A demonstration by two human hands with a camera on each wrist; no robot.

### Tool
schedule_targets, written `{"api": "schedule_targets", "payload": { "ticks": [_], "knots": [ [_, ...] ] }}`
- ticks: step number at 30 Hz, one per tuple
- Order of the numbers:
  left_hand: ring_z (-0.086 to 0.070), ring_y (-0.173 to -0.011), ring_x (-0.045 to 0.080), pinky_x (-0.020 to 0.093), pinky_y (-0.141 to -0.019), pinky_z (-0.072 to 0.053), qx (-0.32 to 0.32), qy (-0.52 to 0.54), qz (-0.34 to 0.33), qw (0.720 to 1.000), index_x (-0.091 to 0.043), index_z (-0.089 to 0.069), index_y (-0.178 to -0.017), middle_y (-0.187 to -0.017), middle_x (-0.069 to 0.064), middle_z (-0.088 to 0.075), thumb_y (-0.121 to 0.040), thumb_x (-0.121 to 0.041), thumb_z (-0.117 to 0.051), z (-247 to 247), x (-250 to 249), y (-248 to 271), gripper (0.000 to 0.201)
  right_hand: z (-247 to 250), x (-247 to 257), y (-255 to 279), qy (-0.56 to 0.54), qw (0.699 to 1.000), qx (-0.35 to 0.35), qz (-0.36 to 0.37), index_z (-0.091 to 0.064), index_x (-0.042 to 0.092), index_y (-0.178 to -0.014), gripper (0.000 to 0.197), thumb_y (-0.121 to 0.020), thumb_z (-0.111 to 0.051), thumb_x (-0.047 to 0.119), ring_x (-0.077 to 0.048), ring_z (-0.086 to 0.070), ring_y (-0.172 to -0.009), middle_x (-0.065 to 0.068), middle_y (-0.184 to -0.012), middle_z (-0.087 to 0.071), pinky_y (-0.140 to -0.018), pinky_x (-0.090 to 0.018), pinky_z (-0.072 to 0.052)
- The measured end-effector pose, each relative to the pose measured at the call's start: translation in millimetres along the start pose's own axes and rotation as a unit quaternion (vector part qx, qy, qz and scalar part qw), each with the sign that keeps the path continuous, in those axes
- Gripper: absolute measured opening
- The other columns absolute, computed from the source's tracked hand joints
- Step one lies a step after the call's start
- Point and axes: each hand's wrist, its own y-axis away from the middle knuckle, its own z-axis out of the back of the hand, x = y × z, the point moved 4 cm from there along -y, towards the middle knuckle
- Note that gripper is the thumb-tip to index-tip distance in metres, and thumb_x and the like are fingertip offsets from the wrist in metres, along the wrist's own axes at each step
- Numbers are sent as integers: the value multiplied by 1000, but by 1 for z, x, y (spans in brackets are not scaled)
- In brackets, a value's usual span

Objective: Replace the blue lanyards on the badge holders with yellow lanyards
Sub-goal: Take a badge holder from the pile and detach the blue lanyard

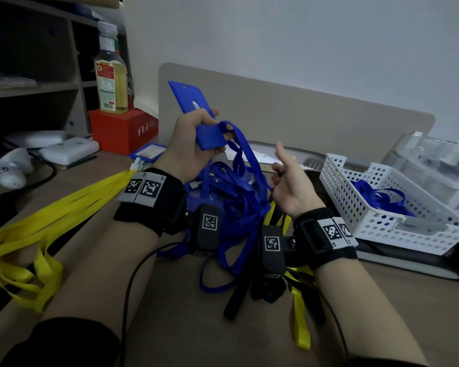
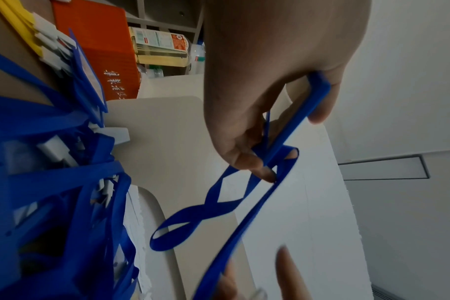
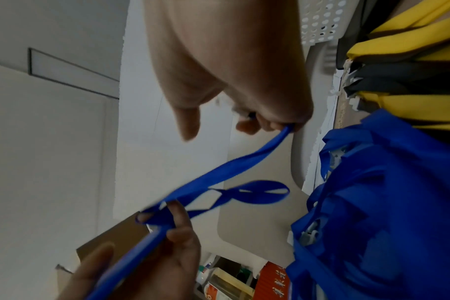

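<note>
Left hand (image 1: 188, 144) raised above the desk (image 1: 186, 308), fingers and thumb curled round a blue badge holder (image 1: 194, 112), tilted with its slotted end pointing up and away. Right hand (image 1: 289, 186) lower and to the right, thumb and curled fingers pinching a blue lanyard (image 1: 245, 152); index finger sticking out straight. Lanyard strap stretched between the two hands, running from the lower end of the holder down to the right-hand pinch, with a twisted loop dangling beside it. Seen from the left wrist view, same strap (image 2: 244, 233) passing round the holder's end by the left fingertips (image 2: 247, 162); whether still threaded through or only draped over, cannot tell. From the right wrist view, strap (image 3: 231, 168) leading straight into the pinching fingers (image 3: 270, 123).

Below the hands, heaped on the desk, a tangled pile of blue lanyards (image 1: 239, 215) with white clips among them. Off to the left, a spread of yellow lanyards (image 1: 51, 221) laid across the desk edge; a few more yellow and black straps (image 1: 300, 308) under the right wrist. On the right, a white perforated basket (image 1: 355, 205) with blue lanyards inside. Farther back on the left, a red box (image 1: 122, 128) with an oil bottle (image 1: 111, 75) standing on top, and another badge holder (image 1: 149, 151) lying flat near the box.
</note>
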Motion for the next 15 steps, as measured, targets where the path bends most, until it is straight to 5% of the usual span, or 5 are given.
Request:
{"api": "schedule_targets", "payload": {
  "ticks": [5,9,11,15],
  "knots": [
    [-59,-69,24,35,-64,-37,64,-25,56,996,-7,-45,-103,-77,8,-54,-83,-9,-42,-16,8,6,20,-15,-9,8,65,987,145,-12,-43,21,-134,52,-89,-62,3,-11,-66,-63,-4,-84,-68,-55,-25,-54],
    [-60,-66,25,35,-62,-40,80,-39,65,994,-6,-45,-107,-77,8,-55,-85,-8,-40,-23,9,10,23,-22,-12,15,154,968,196,-8,-60,14,-87,14,-93,-55,3,-5,-43,-48,4,-59,-54,-46,-15,-34],
    [-61,-67,25,34,-59,-42,75,-43,64,994,-6,-46,-107,-80,9,-54,-82,-9,-43,-23,9,9,25,-16,-16,8,182,969,168,-12,-55,18,-73,21,-93,-57,12,-6,-28,-50,6,-56,-39,-51,-21,-20],
    [-62,-69,25,35,-58,-43,58,-52,56,995,-7,-51,-99,-80,8,-55,-73,-12,-50,-22,10,7,27,-6,-16,-1,161,979,121,-23,-47,18,-67,29,-94,-57,16,-6,-29,-46,7,-52,-36,-49,-22,-19]
  ]
}}
